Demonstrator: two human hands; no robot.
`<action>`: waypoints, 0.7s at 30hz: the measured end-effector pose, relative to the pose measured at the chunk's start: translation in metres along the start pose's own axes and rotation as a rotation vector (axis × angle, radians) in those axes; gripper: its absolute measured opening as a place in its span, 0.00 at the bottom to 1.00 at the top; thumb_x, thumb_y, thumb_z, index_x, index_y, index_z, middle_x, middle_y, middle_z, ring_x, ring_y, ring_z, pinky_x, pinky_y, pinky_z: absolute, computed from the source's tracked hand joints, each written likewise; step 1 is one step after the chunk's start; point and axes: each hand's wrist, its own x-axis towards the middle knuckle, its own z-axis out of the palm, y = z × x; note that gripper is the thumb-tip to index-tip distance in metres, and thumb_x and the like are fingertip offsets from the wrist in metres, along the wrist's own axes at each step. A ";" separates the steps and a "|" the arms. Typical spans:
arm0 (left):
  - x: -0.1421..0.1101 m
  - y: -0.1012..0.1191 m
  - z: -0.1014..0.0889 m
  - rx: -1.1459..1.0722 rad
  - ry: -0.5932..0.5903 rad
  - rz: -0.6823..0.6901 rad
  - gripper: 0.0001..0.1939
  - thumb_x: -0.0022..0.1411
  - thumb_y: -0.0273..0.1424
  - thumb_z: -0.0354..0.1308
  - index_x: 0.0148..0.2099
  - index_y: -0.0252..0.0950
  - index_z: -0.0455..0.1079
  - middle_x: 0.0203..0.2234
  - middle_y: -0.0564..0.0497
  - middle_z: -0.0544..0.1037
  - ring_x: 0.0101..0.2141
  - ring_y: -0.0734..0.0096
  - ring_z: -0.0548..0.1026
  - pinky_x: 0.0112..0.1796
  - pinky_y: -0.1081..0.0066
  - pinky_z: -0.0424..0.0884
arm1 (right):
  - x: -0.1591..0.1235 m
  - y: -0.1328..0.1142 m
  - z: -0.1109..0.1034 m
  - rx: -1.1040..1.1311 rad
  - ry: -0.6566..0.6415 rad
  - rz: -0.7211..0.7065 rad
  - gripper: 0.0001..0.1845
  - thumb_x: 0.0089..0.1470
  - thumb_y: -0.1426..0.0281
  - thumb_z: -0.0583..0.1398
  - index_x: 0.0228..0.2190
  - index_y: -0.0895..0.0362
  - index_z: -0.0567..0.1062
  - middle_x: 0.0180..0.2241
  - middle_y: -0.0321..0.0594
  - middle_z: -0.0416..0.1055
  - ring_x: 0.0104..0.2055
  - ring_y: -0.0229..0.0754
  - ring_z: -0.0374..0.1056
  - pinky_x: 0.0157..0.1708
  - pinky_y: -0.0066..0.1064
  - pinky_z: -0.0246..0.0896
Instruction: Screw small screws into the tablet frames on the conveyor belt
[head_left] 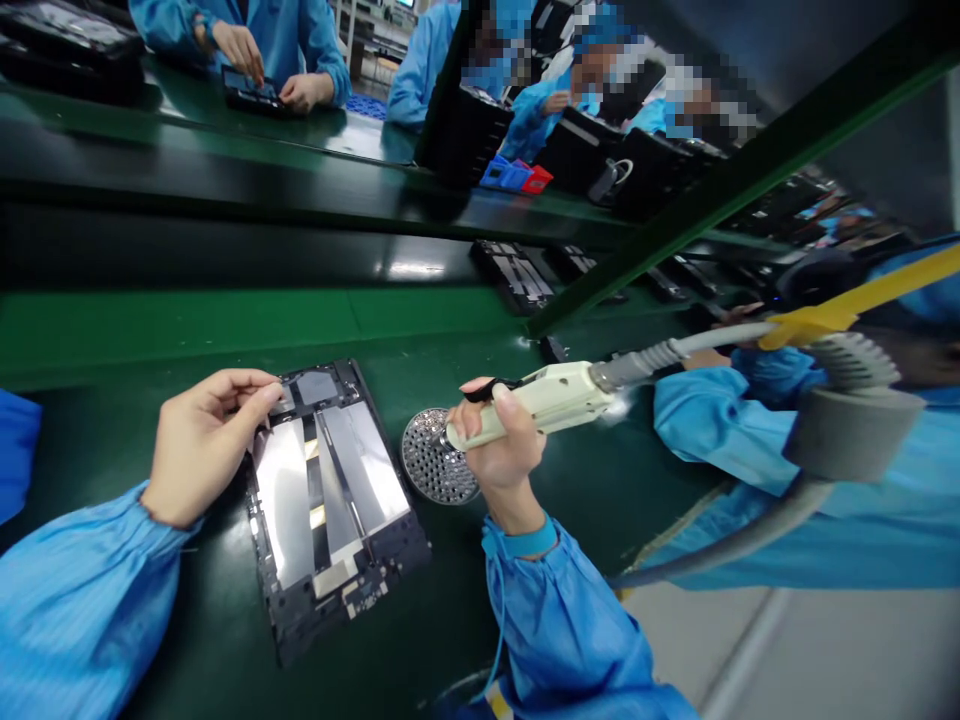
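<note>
An opened tablet chassis [330, 500] with silver battery panels lies on the green work surface in front of me. My left hand [206, 440] rests on its upper left corner, fingers curled and pinched on the frame edge. My right hand [499, 440] is wrapped round a cream electric screwdriver [547, 398], held to the right of the chassis, its tip pointing left above a round perforated metal screw dish [435, 460]. A grey cable [712, 342] runs from the driver up to the right.
A green conveyor belt [225, 320] runs behind the chassis with black trays [514, 272] on it. A co-worker's blue sleeve [720, 420] lies to my right. Other people in blue coats work across the line. A green bar [720, 190] slants overhead.
</note>
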 end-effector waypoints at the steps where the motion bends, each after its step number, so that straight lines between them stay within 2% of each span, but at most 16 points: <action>1: 0.004 -0.001 -0.001 -0.002 0.015 -0.015 0.18 0.53 0.46 0.67 0.38 0.37 0.79 0.22 0.53 0.75 0.21 0.74 0.65 0.24 0.73 0.63 | 0.000 0.000 0.000 0.000 -0.003 0.002 0.19 0.49 0.52 0.68 0.26 0.56 0.78 0.10 0.27 0.59 0.13 0.33 0.57 0.17 0.29 0.59; 4: 0.015 -0.006 -0.009 -0.028 0.053 -0.061 0.17 0.52 0.44 0.67 0.38 0.37 0.78 0.21 0.54 0.74 0.20 0.75 0.63 0.23 0.73 0.61 | -0.001 0.002 0.000 0.000 -0.015 0.011 0.20 0.49 0.52 0.69 0.24 0.55 0.76 0.10 0.27 0.59 0.12 0.33 0.57 0.17 0.29 0.58; 7: 0.027 -0.019 -0.020 -0.090 0.066 -0.107 0.19 0.48 0.44 0.69 0.37 0.35 0.77 0.21 0.53 0.74 0.20 0.76 0.63 0.23 0.73 0.60 | -0.001 0.006 0.002 -0.016 -0.029 0.005 0.19 0.50 0.52 0.68 0.26 0.56 0.77 0.11 0.27 0.59 0.12 0.34 0.57 0.16 0.29 0.57; 10: 0.040 -0.038 -0.029 -0.135 0.028 -0.161 0.24 0.43 0.46 0.71 0.37 0.33 0.78 0.22 0.52 0.75 0.21 0.75 0.64 0.22 0.74 0.59 | 0.003 0.006 0.003 -0.018 -0.019 -0.003 0.20 0.50 0.52 0.68 0.28 0.56 0.78 0.10 0.27 0.59 0.12 0.33 0.55 0.16 0.29 0.57; 13: 0.047 -0.048 -0.031 -0.181 -0.015 -0.189 0.26 0.39 0.47 0.72 0.35 0.32 0.77 0.22 0.50 0.77 0.21 0.75 0.66 0.22 0.75 0.58 | 0.003 -0.008 0.000 0.011 -0.006 -0.009 0.21 0.48 0.50 0.68 0.27 0.56 0.79 0.10 0.27 0.58 0.13 0.33 0.54 0.18 0.28 0.57; 17: 0.041 -0.040 -0.030 -0.209 -0.067 -0.178 0.18 0.43 0.41 0.71 0.31 0.33 0.76 0.20 0.52 0.75 0.22 0.75 0.67 0.23 0.77 0.58 | -0.005 -0.038 0.005 0.048 -0.065 -0.081 0.21 0.48 0.49 0.65 0.28 0.55 0.81 0.11 0.28 0.56 0.14 0.34 0.55 0.20 0.31 0.59; 21: 0.045 -0.038 -0.027 -0.176 -0.095 -0.238 0.08 0.47 0.32 0.69 0.26 0.33 0.75 0.17 0.54 0.72 0.21 0.77 0.66 0.23 0.77 0.58 | -0.014 -0.050 0.038 0.059 -0.186 -0.043 0.19 0.47 0.52 0.66 0.29 0.55 0.82 0.12 0.29 0.56 0.15 0.36 0.58 0.22 0.33 0.61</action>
